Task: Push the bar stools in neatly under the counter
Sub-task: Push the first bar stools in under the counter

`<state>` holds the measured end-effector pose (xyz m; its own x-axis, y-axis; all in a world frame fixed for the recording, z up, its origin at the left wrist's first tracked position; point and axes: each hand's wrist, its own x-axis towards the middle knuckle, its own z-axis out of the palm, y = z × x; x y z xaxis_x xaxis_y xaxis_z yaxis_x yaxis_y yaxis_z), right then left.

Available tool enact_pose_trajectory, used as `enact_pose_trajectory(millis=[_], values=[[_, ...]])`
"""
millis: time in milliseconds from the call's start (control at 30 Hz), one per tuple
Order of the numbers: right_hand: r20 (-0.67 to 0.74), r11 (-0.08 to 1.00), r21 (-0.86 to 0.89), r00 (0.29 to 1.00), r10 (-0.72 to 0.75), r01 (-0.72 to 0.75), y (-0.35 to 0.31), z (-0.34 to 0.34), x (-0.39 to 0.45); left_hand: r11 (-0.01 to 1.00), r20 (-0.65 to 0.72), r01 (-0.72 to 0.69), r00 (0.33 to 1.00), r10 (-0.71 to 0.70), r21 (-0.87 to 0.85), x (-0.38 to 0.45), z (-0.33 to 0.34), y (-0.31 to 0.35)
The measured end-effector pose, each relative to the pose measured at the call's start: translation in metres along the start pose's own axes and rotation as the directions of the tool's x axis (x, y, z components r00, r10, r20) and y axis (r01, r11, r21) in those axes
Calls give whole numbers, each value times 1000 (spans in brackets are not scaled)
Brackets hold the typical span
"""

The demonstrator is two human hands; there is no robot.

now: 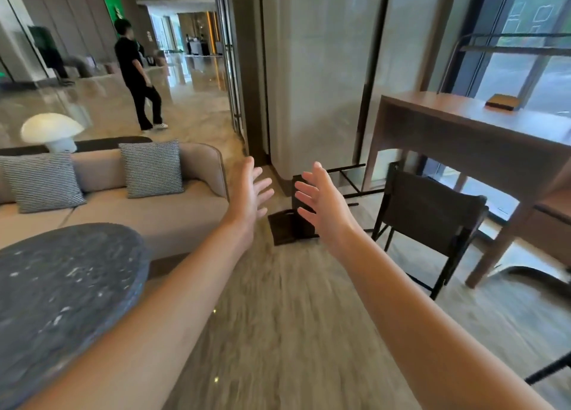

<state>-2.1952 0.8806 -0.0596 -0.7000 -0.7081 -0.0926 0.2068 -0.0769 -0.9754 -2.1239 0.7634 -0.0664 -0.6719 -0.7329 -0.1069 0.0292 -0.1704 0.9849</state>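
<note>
Hands spread wide and empty: our left hand (pixel 250 193) and right hand (pixel 321 202) reach forward, palms facing, touching nothing. One bar stool (pixel 432 215), dark with a thin black frame, stands upright beside the wooden counter (pixel 457 125), not tucked under. A second, toppled stool (pixel 293 227) lies on the polished floor (pixel 293 317) just past our fingers. We judge both light but rigid, apt to slide; we would grip the backrest's top edge.
</note>
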Motion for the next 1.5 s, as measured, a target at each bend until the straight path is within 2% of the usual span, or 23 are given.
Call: enact_pose_trajectory(millis=[400, 600, 833, 1033, 1200, 1500], values=[[-170, 997, -32, 983, 70, -77, 38, -30, 109, 985, 88, 170, 982, -166, -32, 117, 33, -62], [-190, 993, -10, 975, 110, -114, 50, -47, 164, 986, 68, 164, 984, -164, -1, 174, 47, -70], [-158, 991, 47, 979, 132, -126, 53, -79, 253, 986, 34, 163, 986, -164, 42, 247, 82, -78], [-72, 992, 54, 990, 120, -116, 35, -90, 339, 991, -67, 119, 991, -115, 68, 315, 98, -57], [45, 995, 24, 994, 95, -96, 29, -76, 396, 993, -140, 98, 986, -89, 60, 367, 89, -45], [95, 991, -24, 986, 136, -134, 43, -23, 505, 997, -184, 66, 981, -58, 39, 464, 43, -46]])
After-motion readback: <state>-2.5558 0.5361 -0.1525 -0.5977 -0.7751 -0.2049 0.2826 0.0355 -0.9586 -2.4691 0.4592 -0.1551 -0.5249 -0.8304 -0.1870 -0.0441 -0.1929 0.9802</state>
